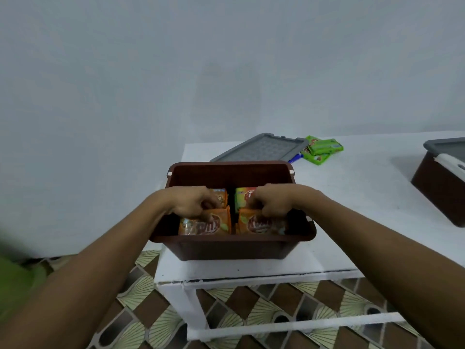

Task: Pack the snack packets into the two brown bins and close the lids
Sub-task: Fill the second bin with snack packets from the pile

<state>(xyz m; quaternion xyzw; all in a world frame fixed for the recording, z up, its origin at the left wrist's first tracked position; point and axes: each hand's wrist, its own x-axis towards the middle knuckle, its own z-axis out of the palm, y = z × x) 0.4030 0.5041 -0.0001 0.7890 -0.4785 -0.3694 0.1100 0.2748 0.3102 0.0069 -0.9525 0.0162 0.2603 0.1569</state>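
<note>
An open brown bin (232, 240) stands at the table's near left corner with orange snack packets standing inside in two rows. My left hand (192, 201) is inside the bin, fingers pinched on the top edge of the front left orange packet (205, 226). My right hand (273, 201) grips the top of the front right orange packet (260, 225). Behind them stand another orange packet (221, 196) and a green-and-orange packet (242, 196). The bin's grey lid (261, 148) lies flat behind it. Green packets (322, 148) lie stacked beside the lid.
A second brown bin (437, 195) with a grey lid (448, 148) on it and a white handle sits at the right edge of the white table (352, 210). A small blue object (294, 158) lies by the green packets. Patterned tile floor lies below; a wall stands behind.
</note>
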